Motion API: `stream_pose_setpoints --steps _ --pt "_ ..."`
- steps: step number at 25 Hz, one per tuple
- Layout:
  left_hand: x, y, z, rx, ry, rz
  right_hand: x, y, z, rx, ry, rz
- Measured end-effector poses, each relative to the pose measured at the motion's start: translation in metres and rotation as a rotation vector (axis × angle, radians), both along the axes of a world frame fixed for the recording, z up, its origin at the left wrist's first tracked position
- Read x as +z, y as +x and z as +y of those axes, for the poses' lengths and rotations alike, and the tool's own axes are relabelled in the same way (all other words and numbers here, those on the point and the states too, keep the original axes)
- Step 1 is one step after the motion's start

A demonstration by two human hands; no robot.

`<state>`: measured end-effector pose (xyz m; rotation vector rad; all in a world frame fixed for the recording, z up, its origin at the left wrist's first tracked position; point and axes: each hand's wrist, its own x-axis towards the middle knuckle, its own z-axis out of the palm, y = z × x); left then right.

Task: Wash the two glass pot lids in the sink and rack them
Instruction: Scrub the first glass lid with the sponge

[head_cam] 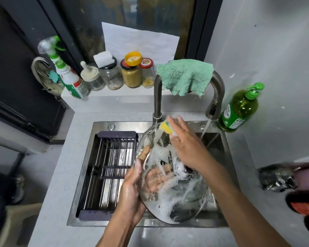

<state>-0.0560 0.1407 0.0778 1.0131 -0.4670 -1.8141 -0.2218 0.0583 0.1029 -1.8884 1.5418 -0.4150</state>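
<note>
While water is running from the faucet (211, 111), one glass lid (169, 177) is being held tilted over the sink (219, 207), its long axis running from near edge to far edge. It is being gripped at its left rim by the left hand (134, 186), thumb on top, fingers behind the glass. One yellow sponge (166, 127) is being pressed against its far rim by the right hand (187, 143), fingers straight.

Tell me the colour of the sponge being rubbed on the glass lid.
Yellow with a green scouring side; the sponge shows under the right hand in the head view.
</note>
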Motion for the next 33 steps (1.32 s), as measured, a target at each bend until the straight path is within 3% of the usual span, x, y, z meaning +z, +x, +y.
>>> stream_pose_setpoints --steps 2,6,9,13,19,23,27,30,33 --pt "0.001 0.001 -0.002 0.023 -0.024 0.007 0.001 0.01 0.002 0.165 -0.011 0.001" --pt "0.006 0.002 -0.005 -0.002 -0.11 -0.036 0.013 0.025 -0.006 -0.14 0.033 -0.043" --pt "0.008 0.004 -0.011 0.143 -0.059 0.007 0.009 0.061 0.034 0.037 -0.175 -0.047" --pt "0.005 0.008 -0.013 0.269 -0.027 0.215 -0.008 0.077 0.079 -0.046 -0.378 -0.082" --pt "-0.005 0.004 0.003 0.271 0.064 0.174 -0.01 0.084 0.069 -0.018 -0.268 -0.062" --pt "-0.014 0.01 0.005 0.305 0.081 0.145 -0.03 0.083 0.065 -0.017 -0.168 -0.17" --pt "-0.023 0.016 0.003 0.375 0.131 0.08 -0.038 0.085 0.077 0.043 -0.266 -0.125" --pt "-0.023 0.011 0.004 0.346 0.121 0.107 -0.042 0.073 0.075 -0.021 -0.223 -0.184" --pt "-0.021 0.019 0.004 0.306 0.097 0.171 -0.053 0.039 0.098 0.114 -0.382 -0.199"
